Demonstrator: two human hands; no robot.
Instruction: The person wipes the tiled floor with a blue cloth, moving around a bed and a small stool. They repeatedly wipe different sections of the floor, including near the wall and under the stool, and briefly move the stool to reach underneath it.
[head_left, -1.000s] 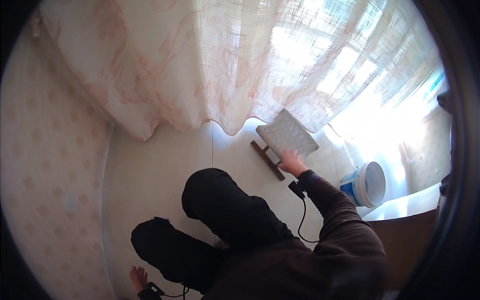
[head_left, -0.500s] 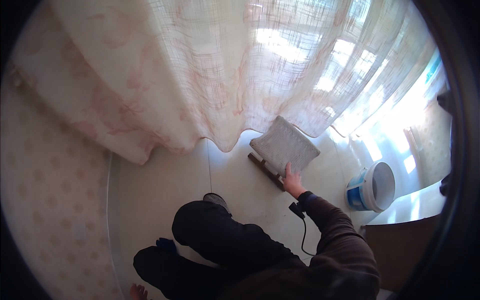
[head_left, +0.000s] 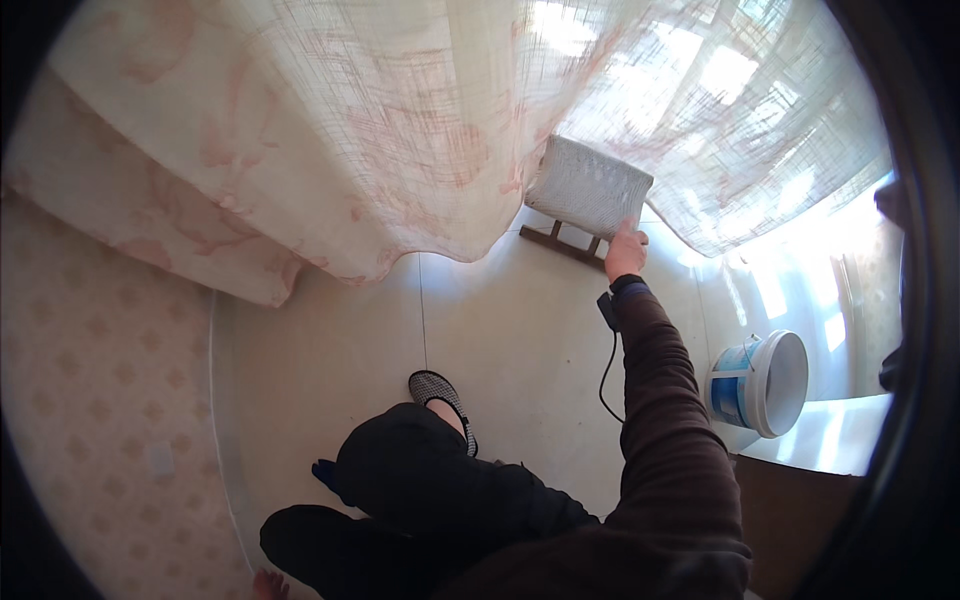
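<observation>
A low stool with a grey knitted cover on its seat and brown wooden legs stands tilted at the curtain. My right hand is closed on its near right corner, arm stretched out. The curtain's hem hangs around the stool's far side and hides part of it. A black plug-like piece on a cable hangs at my right wrist. At the lower left edge, only the fingers of my left hand show, apart and holding nothing, beside my bent leg.
A white and blue bucket lies tipped toward me at the right, near a brown box-like piece. Patterned wall runs along the left. My foot in a checked slipper rests on the pale tiled floor.
My right hand has moved the stool away from me, farther under the curtain, and turned it a little. My right arm has straightened. The curtain's hem has shifted around the stool.
</observation>
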